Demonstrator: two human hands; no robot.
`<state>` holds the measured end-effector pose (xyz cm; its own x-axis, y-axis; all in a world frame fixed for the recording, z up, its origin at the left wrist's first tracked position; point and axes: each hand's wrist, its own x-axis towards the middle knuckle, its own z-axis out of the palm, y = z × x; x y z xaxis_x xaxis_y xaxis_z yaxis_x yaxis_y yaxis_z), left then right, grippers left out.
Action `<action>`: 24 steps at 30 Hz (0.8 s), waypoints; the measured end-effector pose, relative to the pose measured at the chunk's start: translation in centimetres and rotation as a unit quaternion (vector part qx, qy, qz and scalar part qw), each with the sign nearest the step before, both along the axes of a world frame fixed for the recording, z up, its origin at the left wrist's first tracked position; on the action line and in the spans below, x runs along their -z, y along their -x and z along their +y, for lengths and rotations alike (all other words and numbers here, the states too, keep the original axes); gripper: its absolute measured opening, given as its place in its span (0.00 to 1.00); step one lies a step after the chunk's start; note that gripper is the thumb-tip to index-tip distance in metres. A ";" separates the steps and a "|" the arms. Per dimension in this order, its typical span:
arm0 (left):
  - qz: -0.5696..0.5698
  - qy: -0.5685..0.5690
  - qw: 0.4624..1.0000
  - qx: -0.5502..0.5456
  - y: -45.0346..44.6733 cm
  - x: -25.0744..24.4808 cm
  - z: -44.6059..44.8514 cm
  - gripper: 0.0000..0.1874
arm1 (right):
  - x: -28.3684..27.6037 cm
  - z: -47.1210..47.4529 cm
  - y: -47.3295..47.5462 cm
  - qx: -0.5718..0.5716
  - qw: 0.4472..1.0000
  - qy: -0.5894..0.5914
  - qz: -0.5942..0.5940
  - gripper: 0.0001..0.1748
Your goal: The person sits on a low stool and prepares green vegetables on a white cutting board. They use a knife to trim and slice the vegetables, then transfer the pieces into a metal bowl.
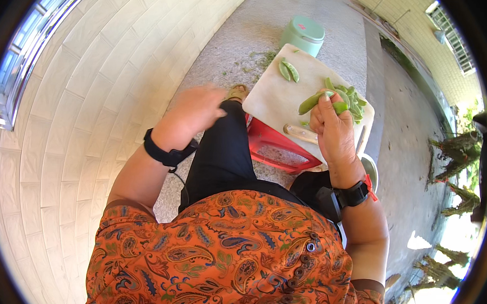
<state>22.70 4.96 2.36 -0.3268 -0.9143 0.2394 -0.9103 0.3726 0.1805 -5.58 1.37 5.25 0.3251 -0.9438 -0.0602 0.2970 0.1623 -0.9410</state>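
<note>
My right hand (330, 123) pinches green pea pods (313, 103) between thumb and fingers, above the right half of a white cutting board (266, 88). Behind that hand lies a pile of flat green pods (353, 100), partly hidden by it. Two more pods (288, 70) rest near the board's far left corner. A wooden handle (300, 133), apparently a knife's, lies along the near edge, its far end covered by my right hand. Out to the left of the board, my left hand (198, 109) is blurred above my knee; whether it holds anything cannot be made out.
Under the board stands a red plastic stool (268, 141). A mint-green lidded bin (303, 34) is just beyond it, with green scraps (268, 58) on the ground nearby. A metal bowl (370, 169) shows at the right. A tiled wall (108, 85) rises on my left.
</note>
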 end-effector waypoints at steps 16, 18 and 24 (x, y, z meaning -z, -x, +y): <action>0.133 -0.036 0.976 0.171 7.5 -0.5 -1.2 0.18 | -1.2 0.4 1.2 -0.105 0.702 0.528 0.467 0.13; 0.168 -0.053 0.967 0.185 7.4 -0.9 -1.3 0.17 | -1.1 0.4 0.9 -0.119 0.720 0.510 0.456 0.12; 0.408 -0.344 0.839 0.111 6.5 -2.0 -1.0 0.16 | -0.2 0.3 0.1 -0.074 0.774 0.479 0.407 0.07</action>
<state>16.19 3.95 4.38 -0.4909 -0.8663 -0.0925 -0.3014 0.0693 0.9510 -5.68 1.66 5.49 0.6561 -0.6378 0.4035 -0.4126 -0.7508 -0.5158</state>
